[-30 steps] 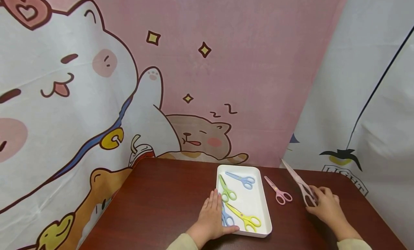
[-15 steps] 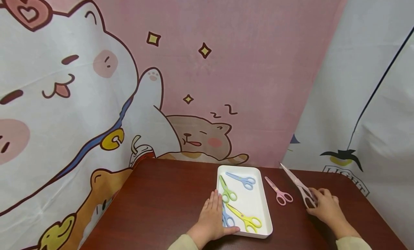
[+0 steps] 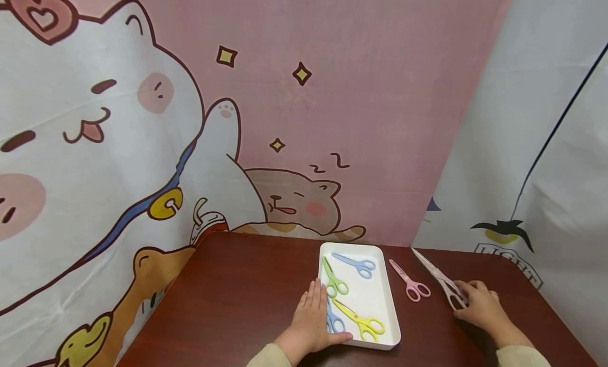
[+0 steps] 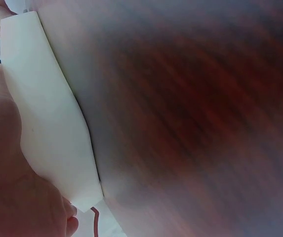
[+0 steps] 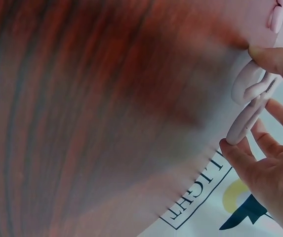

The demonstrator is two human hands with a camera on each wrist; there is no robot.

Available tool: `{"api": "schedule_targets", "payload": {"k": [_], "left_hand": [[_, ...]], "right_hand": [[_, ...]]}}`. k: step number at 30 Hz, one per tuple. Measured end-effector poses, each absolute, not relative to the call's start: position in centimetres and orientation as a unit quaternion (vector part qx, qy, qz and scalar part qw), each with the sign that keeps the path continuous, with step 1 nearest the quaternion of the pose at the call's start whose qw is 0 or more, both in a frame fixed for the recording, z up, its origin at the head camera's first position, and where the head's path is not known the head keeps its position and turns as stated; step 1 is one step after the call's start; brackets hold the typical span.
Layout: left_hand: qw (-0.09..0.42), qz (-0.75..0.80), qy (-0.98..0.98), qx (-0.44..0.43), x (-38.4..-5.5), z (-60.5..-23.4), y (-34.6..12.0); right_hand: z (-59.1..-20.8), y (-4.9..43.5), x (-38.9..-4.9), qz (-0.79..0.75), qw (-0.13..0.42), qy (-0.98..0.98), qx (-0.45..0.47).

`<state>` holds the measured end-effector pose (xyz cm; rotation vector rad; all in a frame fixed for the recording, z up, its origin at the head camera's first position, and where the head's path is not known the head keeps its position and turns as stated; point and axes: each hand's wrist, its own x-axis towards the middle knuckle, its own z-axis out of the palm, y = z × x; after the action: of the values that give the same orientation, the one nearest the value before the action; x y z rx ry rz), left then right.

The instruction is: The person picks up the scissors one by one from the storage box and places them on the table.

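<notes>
On the right of the head view, my right hand (image 3: 482,305) holds a large pair of pale pink scissors (image 3: 440,275) by the handles, with thumb and fingers on the handle loops (image 5: 237,129) in the right wrist view. The scissors lie low over the table, their blades pointing away. My left hand (image 3: 306,319) rests along the left side of a white tray (image 3: 382,293), fingers straight and thumb across the near edge. Blue scissors (image 3: 348,260), green scissors (image 3: 331,273) and yellow scissors (image 3: 352,314) lie in it; another blue pair (image 3: 335,323) is partly hidden by that hand.
Small pink scissors (image 3: 405,278) lie on the brown table (image 3: 237,293) between the tray and my right hand. Behind the table's far edge hangs a printed cloth (image 3: 389,119) with cartoon cats.
The large pale pink scissors have come down toward the table, their blade tip dropping lower, with my right hand lowering slightly. My left hand and the tray stay in place.
</notes>
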<state>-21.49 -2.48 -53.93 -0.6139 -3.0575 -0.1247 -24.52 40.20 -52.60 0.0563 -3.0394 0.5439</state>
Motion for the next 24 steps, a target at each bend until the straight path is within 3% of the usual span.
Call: {"api": "schedule_targets", "payload": {"k": [24], "left_hand": [[0.002, -0.044, -0.980, -0.192, -21.28, -53.40, -2.44]], "right_hand": [[-52.00, 40.25, -24.78, 0.176, -0.022, -0.984, 0.025]]}}
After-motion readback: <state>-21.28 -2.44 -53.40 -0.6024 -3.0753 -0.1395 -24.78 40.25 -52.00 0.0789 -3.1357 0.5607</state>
